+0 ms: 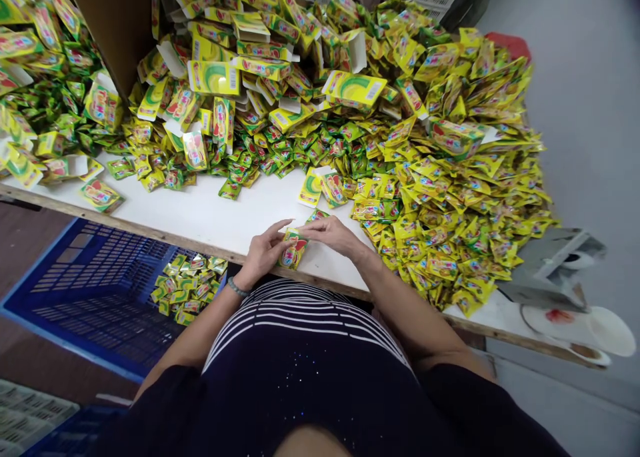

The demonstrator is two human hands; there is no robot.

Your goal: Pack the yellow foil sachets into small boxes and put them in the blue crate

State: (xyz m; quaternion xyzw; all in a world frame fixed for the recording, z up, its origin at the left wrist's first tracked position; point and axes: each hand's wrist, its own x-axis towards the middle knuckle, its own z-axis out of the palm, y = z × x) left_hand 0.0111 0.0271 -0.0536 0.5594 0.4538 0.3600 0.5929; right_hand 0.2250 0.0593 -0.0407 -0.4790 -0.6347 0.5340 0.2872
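Observation:
Close to the table's front edge, a small yellow-green box (293, 252) with a red fruit print stands tilted in front of me. My left hand (264, 252) grips it from the left, thumb across its face. My right hand (334, 234) pinches at its upper end, fingers together; whether the flap there is open is hidden. Just beyond my right fingers lies a green sachet (317, 215), partly covered. Two cartons sit a bit farther off, a yellow carton (311, 188) and a red-printed carton (332, 187).
A large heap of yellow sachets (440, 210) spreads to the right, with cartons (215, 77) piled at the back. A brown cardboard divider (114, 30) stands at the left. Below the table, a blue crate (100, 290) holds filled boxes (187, 287). A grey metal holder (545, 267) sits far right.

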